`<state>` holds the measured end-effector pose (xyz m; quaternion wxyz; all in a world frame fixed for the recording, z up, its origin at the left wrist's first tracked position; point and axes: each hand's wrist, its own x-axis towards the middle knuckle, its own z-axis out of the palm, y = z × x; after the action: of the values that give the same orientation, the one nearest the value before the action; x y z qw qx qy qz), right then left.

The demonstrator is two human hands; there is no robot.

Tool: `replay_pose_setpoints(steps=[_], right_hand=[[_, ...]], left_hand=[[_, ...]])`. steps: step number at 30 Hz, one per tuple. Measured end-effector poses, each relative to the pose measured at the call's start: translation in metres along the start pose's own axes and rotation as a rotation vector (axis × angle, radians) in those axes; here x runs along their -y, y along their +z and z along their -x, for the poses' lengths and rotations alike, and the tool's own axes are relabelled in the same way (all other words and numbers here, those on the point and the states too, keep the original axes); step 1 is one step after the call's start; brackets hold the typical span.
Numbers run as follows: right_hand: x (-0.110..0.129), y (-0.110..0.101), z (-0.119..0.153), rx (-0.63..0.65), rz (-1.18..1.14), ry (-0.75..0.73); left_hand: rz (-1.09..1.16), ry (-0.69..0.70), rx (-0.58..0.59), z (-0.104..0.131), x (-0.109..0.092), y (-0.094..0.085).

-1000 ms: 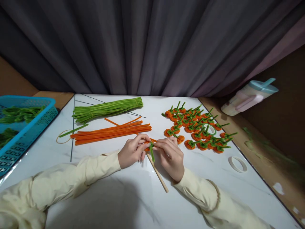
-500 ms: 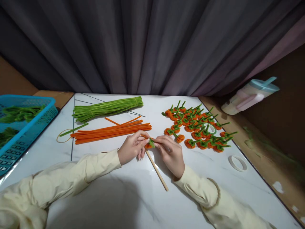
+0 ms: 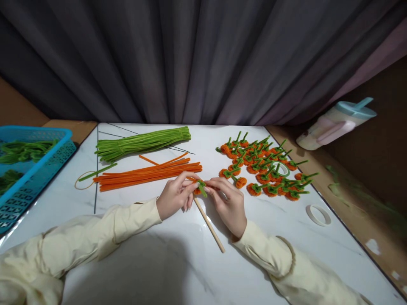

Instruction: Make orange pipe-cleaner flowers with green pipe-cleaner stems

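Note:
Between my two hands is a small orange pipe-cleaner pumpkin with a green top (image 3: 202, 186). My left hand (image 3: 174, 195) is closed, its thumb and forefinger pinching the pumpkin from the left. From the right, my right hand (image 3: 228, 202) pinches at the same piece with thumb and forefinger; its exact grip is partly hidden. Under the hands a thin wooden stick (image 3: 210, 226) slants toward me on the table, its far end by the pumpkin. Just beyond my left hand lies a bundle of orange pipe cleaners (image 3: 146, 174).
Behind the orange bundle lies a bundle of green pipe cleaners (image 3: 143, 143). Several finished pumpkins (image 3: 254, 189) cluster at the right, with a green-edged tape roll (image 3: 288, 169) among them. A white ring (image 3: 318, 215), a tumbler (image 3: 333, 123) and a blue basket (image 3: 51, 132) stand toward the sides.
The pumpkin has turned slightly in my fingers, so its green piece now points down toward me and less orange shows. Both hands stay in nearly the same place.

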<state>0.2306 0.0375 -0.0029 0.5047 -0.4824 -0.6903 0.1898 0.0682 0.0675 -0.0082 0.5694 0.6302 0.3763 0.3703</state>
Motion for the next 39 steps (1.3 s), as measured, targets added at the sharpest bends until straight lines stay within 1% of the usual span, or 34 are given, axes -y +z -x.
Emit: replay_pose_setpoints(steps=[2, 5, 10, 13, 16, 20, 22, 25, 28, 31, 35, 39], right_hand=[[-0.001, 0.000, 0.002, 0.001, 0.026, -0.057], [-0.004, 0.001, 0.003, 0.015, 0.048, -0.096], [-0.004, 0.000, 0.003, 0.046, 0.032, -0.092], [-0.003, 0.000, 0.002, 0.048, 0.031, -0.121], [-0.003, -0.001, 0.001, 0.049, 0.025, -0.145], [-0.006, -0.002, 0.001, 0.074, 0.000, -0.129], [-0.008, -0.003, 0.000, 0.095, -0.011, -0.126], [-0.009, -0.004, -0.003, 0.111, -0.049, -0.090], [-0.008, -0.004, -0.006, 0.097, -0.098, -0.032], [-0.006, -0.005, -0.006, 0.068, -0.102, -0.016], [-0.007, -0.004, -0.003, 0.070, -0.056, -0.063], [-0.008, -0.002, 0.000, 0.071, -0.030, -0.174]], left_hand=[[-0.009, 0.014, -0.009, 0.000, 0.000, 0.000], [-0.046, 0.047, -0.015, 0.000, 0.001, 0.000], [-0.124, 0.117, -0.014, 0.003, -0.001, 0.001], [-0.138, 0.149, -0.007, 0.004, -0.002, 0.001], [-0.145, 0.150, 0.011, 0.005, -0.003, 0.000], [-0.159, 0.151, 0.044, 0.005, -0.001, -0.002], [-0.144, 0.136, 0.067, 0.005, -0.001, -0.002], [-0.080, 0.058, 0.080, 0.002, 0.000, -0.003], [0.010, -0.014, 0.054, -0.002, -0.001, -0.004], [0.092, -0.061, 0.024, -0.005, -0.002, -0.005], [0.150, -0.095, 0.038, -0.006, -0.002, -0.006], [0.133, -0.076, 0.040, -0.004, -0.001, -0.004]])
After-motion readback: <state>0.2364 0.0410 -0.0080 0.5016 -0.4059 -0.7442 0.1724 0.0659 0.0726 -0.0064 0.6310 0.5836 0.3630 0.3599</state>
